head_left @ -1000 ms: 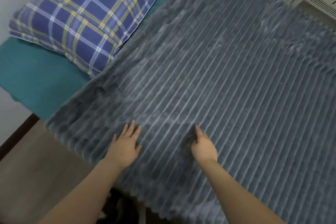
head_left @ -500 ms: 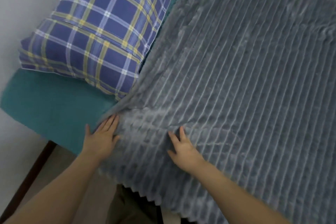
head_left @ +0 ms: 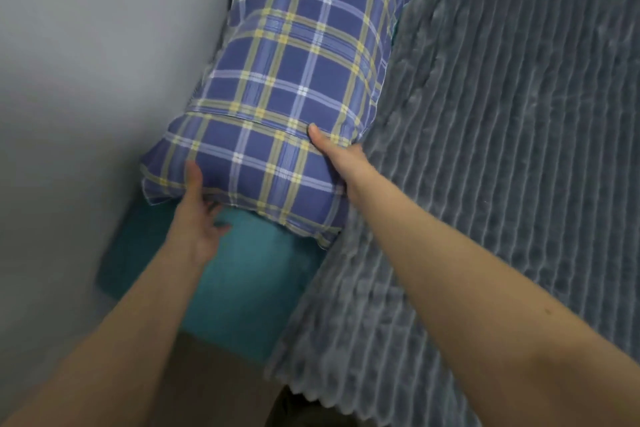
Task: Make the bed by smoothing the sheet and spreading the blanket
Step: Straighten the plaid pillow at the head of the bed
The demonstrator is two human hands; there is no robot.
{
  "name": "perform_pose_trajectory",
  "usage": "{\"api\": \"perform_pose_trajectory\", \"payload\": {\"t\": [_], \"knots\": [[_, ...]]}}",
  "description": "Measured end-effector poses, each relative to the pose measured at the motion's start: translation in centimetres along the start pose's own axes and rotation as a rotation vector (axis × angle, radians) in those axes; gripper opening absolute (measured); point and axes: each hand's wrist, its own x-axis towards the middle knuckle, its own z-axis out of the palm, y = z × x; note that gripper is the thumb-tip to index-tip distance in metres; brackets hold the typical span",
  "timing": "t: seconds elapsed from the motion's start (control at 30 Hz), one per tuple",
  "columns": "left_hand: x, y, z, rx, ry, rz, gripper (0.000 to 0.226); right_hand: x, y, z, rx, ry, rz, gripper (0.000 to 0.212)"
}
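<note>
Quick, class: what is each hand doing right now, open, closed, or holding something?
Left hand: gripping the plaid pillow's near corner, thumb on top.
Right hand: gripping the pillow's right edge beside the grey blanket.

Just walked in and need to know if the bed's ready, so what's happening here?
A person is making the bed and is gripping the plaid pillow at its near end, left hand at the near corner, right hand on the side next to the blanket. The grey ribbed blanket is spread over most of the bed. The teal sheet shows bare at the head end, under and in front of the pillow. The pillow lies beside the wall.
</note>
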Motion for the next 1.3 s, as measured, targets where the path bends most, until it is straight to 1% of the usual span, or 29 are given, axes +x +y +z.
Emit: {"api": "perform_pose_trajectory", "payload": {"t": [0.03,0.07,0.1,0.13,0.2,0.23,0.27,0.3,0.37,0.43,0.57,0.6,0.67,0.73,0.77,0.8,0.83,0.87,0.93,0.97,1.0,1.07,1.1,1.13,1.17,1.2,1.23,1.27,1.3], "knots": [[0.2,1.9,0.4,0.006,0.008,-0.039,0.072,-0.3,-1.6,0.6,0.026,-0.014,-0.026,0.124],[0.2,3.8,1.0,0.033,0.011,-0.066,0.077,-0.5,-3.3,1.1,0.086,-0.024,-0.071,0.108],[0.1,5.6,1.8,0.054,-0.015,-0.071,0.075,-0.9,-4.9,1.8,0.145,-0.019,-0.13,0.089],[-0.3,7.6,2.8,0.055,-0.071,-0.055,0.066,-1.3,-6.7,2.5,0.183,-0.008,-0.194,0.068],[-0.8,11.2,4.6,-0.066,-0.159,0.032,0.048,-2.6,-10.3,3.4,0.25,0.007,-0.334,0.022],[-1.1,12.9,5.5,-0.154,-0.162,0.087,0.042,-3.5,-12.0,3.6,0.29,0.009,-0.382,0.017],[-1.5,14.3,6.2,-0.226,-0.163,0.137,0.039,-4.5,-13.5,3.6,0.318,0.009,-0.431,0.023],[-1.9,15.4,6.7,-0.273,-0.179,0.178,0.038,-5.3,-14.8,3.4,0.342,0.013,-0.473,0.023],[-2.9,16.2,7.7,-0.303,-0.214,0.227,0.039,-7.1,-16.0,2.2,0.369,0.014,-0.527,0.01],[-3.6,15.5,8.4,-0.291,-0.236,0.234,0.04,-8.6,-15.8,0.7,0.399,0.022,-0.523,0.024],[-5.1,12.1,6.8,-0.331,-0.284,0.23,0.05,-10.3,-11.6,-2.1,0.427,-0.002,-0.485,0.024],[-5.5,10.5,5.4,-0.354,-0.247,0.253,0.056,-10.3,-9.6,-2.5,0.43,-0.022,-0.464,0.027],[-6.5,6.4,1.7,-0.383,-0.062,0.256,0.058,-10.4,-4.6,-2.1,0.462,-0.089,-0.406,0.034],[-7.2,2.2,-2.3,-0.351,0.183,0.203,0.041,-10.3,0.9,-0.3,0.456,-0.142,-0.305,0.043],[-7.2,0.4,-4.2,-0.321,0.3,0.182,0.033,-10.0,3.4,1.0,0.414,-0.146,-0.241,0.048],[-7.1,-0.9,-6.1,-0.291,0.39,0.155,0.036,-9.5,5.6,2.2,0.32,-0.143,-0.174,0.058],[-6.6,-1.8,-7.9,-0.254,0.43,0.097,0.042,-8.9,7.2,3.2,0.181,-0.153,-0.091,0.074],[-6.0,-2.6,-9.6,-0.221,0.425,0.019,0.048,-8.2,8.3,3.9,0.029,-0.179,0.003,0.091],[-4.5,-3.5,-12.0,-0.147,0.323,-0.108,0.081,-6.7,9.2,4.8,-0.131,-0.212,0.116,0.111],[-3.9,-3.5,-12.6,-0.131,0.263,-0.124,0.09,-5.9,9.1,5.2,-0.116,-0.211,0.089,0.116],[-3.3,-3.4,-13.0,-0.12,0.211,-0.123,0.092,-5.3,8.8,5.6,-0.078,-0.198,0.036,0.119],[-2.5,-2.3,-12.9,-0.123,0.089,-0.103,0.086,-4.9,7.8,6.9,-0.016,-0.123,-0.067,0.121],[-2.2,-1.8,-12.4,-0.118,0.063,-0.08,0.082,-5.1,7.5,7.7,-0.002,-0.071,-0.131,0.117],[-1.9,-1.4,-11.8,-0.114,0.101,-0.082,0.085,-5.5,7.6,8.6,-0.027,-0.002,-0.215,0.111],[-1.5,-1.1,-11.3,-0.069,0.215,-0.084,0.095,-5.9,7.8,9.4,-0.106,0.094,-0.324,0.101],[-1.1,-1.0,-10.7,0.038,0.423,-0.048,0.105,-6.4,8.1,10.2,-0.227,0.205,-0.442,0.089],[-1.3,-0.7,-10.0,0.212,0.62,0.056,0.107,-6.7,8.6,11.0,-0.363,0.297,-0.547,0.077],[-1.8,-0.6,-9.4,0.436,0.735,0.21,0.1,-6.8,9.2,11.6,-0.489,0.341,-0.611,0.069],[-2.4,-0.8,-9.0,0.679,0.758,0.386,0.088,-6.8,9.9,12.1,-0.598,0.334,-0.639,0.066]]}}
